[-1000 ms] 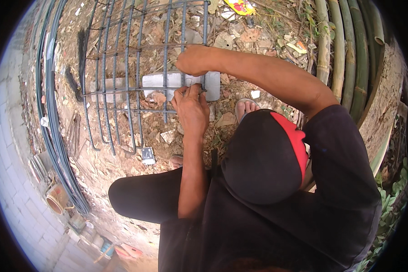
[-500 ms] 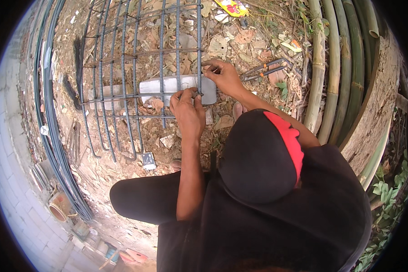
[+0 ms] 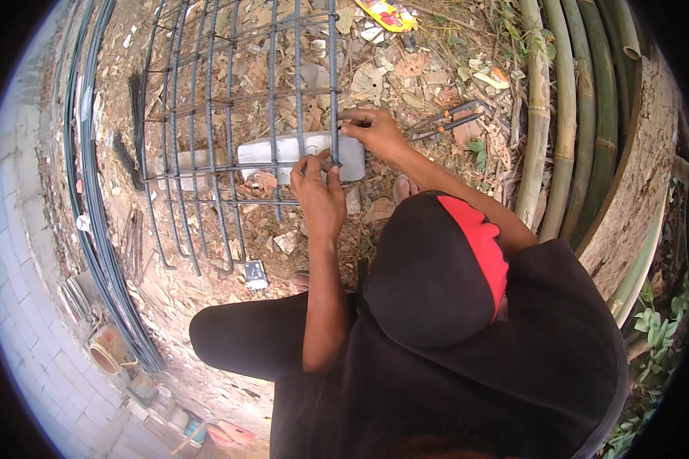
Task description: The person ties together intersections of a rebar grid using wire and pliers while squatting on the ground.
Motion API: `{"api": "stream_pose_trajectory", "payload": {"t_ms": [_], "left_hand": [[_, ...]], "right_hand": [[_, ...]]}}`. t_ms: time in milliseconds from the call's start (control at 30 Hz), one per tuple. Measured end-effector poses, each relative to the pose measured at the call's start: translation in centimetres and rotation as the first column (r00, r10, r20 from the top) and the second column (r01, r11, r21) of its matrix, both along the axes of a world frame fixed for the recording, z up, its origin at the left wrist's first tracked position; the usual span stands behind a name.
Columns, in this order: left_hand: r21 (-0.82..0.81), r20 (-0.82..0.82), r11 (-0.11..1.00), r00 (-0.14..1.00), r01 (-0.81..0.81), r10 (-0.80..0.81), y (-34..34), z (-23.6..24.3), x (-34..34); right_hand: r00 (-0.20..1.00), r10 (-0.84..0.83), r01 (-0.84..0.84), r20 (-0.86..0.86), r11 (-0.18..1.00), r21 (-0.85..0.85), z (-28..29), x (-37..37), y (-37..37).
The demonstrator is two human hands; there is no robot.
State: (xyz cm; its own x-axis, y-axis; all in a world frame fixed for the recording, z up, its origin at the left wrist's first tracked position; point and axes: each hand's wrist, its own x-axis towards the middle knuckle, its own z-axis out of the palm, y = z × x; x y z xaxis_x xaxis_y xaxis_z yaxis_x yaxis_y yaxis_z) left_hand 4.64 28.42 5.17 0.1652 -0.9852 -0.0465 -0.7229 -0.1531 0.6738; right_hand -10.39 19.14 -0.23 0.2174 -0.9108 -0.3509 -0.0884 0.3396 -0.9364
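Note:
A cage of steel reinforcing bars (image 3: pixel 272 84) lies at the upper left, with its near corner over a pale grey block (image 3: pixel 264 151). My left hand (image 3: pixel 319 200) is at this corner, fingers curled and pinched against the crossing of the end bar (image 3: pixel 333 92) and a cross bar. What the fingertips hold is hidden. On the other side of the end bar is my right hand (image 3: pixel 377 136), index finger and thumb drawn together beside the bar. Anything between them is too small to make out.
Orange-marked pliers or cutters (image 3: pixel 445 122) lie right of my right hand. Bamboo poles (image 3: pixel 565 115) run along the right side. Long bundled steel rods (image 3: pixel 103 245) curve down the left, beside dark tie wire (image 3: pixel 127 157). Dry leaves and a yellow wrapper (image 3: pixel 388 14) litter the ground.
My right hand has shifted slightly left toward the end bar, and its index finger is straighter. My left hand stays at the bar crossing. The whole view has moved a little.

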Motion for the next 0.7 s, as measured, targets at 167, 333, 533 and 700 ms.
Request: {"api": "stream_pose_trajectory", "payload": {"t_ms": [167,333,533,700], "left_hand": [[0.046,-0.097,0.998,0.994,0.048,-0.044,-0.6,0.6,0.6],[0.029,-0.154,1.0,0.988,-0.01,0.015,-0.5,1.0,-0.1],[-0.022,-0.126,0.999,0.991,-0.037,0.034,0.0,0.1,0.1],[0.04,-0.063,0.999,0.998,0.0,0.002,-0.4,0.9,0.2]], "right_hand": [[0.983,0.057,-0.081,-0.174,0.988,-0.134,0.2,-0.1,0.0],[0.945,0.035,-0.121,-0.325,0.961,-0.248,0.4,-0.3,0.6],[0.831,0.034,-0.312,-0.556,0.855,-0.414,2.0,-1.8,4.0],[0.833,-0.005,-0.293,-0.553,0.844,-0.449,3.1,-1.6,3.6]]}}
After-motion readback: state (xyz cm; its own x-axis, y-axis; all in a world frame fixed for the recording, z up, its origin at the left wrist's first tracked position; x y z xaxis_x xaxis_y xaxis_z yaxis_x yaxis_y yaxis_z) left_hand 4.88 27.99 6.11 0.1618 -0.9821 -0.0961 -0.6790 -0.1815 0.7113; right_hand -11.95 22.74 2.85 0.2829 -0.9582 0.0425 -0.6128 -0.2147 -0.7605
